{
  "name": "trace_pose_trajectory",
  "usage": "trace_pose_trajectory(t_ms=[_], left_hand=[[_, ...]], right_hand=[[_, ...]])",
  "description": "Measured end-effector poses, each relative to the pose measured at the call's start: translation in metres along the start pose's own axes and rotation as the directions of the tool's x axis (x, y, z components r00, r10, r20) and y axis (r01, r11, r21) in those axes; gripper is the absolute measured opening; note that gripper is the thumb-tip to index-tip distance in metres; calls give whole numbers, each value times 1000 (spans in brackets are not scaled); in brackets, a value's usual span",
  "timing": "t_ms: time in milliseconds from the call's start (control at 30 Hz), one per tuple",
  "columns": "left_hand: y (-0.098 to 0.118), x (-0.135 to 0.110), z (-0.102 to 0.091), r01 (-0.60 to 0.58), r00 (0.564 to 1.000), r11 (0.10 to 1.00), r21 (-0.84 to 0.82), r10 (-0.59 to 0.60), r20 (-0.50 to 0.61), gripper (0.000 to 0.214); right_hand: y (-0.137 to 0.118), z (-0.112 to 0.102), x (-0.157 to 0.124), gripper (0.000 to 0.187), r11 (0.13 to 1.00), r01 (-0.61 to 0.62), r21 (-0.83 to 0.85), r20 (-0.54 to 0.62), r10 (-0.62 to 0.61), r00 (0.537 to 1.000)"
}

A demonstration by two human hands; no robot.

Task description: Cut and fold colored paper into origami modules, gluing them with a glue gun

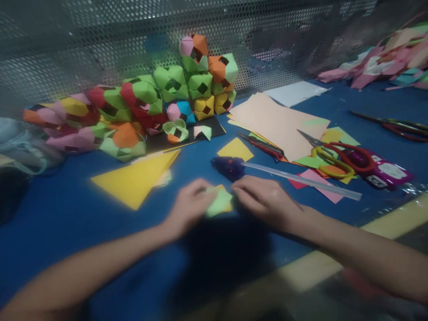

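Note:
My left hand [190, 205] and my right hand [264, 198] meet over a small folded piece of light green and yellow paper [219, 203] on the blue table [67, 214]. Both hands pinch the piece, the left from its left edge, the right from its right edge. The picture is smeared by motion, so the fingertips are soft. A yellow paper triangle [137, 180] lies to the left of my left hand.
Folded paper cubes [197, 76] in many colours are piled at the back against a perforated metal wall. A glue gun with a clear stick [234, 167], scissors [337, 156], a peach paper stack [277, 122], a yellow square [236, 149] and paper scraps [377, 62] lie right.

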State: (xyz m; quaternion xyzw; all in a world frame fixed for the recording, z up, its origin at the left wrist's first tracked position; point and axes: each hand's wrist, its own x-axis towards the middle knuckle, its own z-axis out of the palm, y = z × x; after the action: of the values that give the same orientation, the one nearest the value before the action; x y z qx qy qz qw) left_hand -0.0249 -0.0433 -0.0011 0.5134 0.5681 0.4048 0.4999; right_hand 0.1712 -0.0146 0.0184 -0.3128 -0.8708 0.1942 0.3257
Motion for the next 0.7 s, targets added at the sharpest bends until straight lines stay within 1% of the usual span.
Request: trace_pose_trajectory(t_ms=[33, 67, 167, 200, 267, 300, 367, 433, 500, 600, 700], left_hand=[[-1, 3, -3, 0, 999, 1000, -18, 0, -35, 22], [-1, 6, -5, -2, 998, 999, -37, -1, -66, 21], [-4, 17, -12, -11, 992, 994, -108, -2, -125, 20], [-5, 20, -14, -12, 991, 991, -130, -6, -137, 19], [-8, 24, -15, -7, 988, 987, -161, -17, -151, 19], [-9, 25, -15, -3, 988, 986, -169, -23, -150, 18], [-11, 26, -14, 6, 990, 986, -167, -30, -139, 18], [-13, 27, -14, 7, 992, 990, -144, -25, -126, 18], [-14, 28, -16, -8, 992, 995, -100, -4, -125, 17], [-13, 31, -19, -45, 986, 999, -22, 41, -161, 16], [-10, 35, -22, -67, 974, 997, 37, 73, -216, 14]], right_hand=[[0, -6, -1, 22, 1000, -23, -22, 4, 23, 1000], [0, -13, -1, 22, 997, -55, -60, 33, 57, 998], [5, -30, -2, 31, 954, -147, -262, 163, 194, 967], [9, -33, -1, 32, 933, -165, -319, 177, 230, 957], [18, -32, 1, 31, 913, -182, -364, 150, 251, 956], [22, -28, 3, 30, 914, -196, -356, 123, 254, 959], [29, -15, 6, 32, 928, -237, -287, 89, 273, 958], [34, -1, 9, 37, 940, -298, -167, 86, 316, 945], [36, 10, 12, 33, 938, -343, -46, 91, 346, 934], [35, 12, 14, 24, 922, -380, 80, 97, 372, 923], [27, 5, 13, 23, 900, -420, 116, 96, 411, 907]])
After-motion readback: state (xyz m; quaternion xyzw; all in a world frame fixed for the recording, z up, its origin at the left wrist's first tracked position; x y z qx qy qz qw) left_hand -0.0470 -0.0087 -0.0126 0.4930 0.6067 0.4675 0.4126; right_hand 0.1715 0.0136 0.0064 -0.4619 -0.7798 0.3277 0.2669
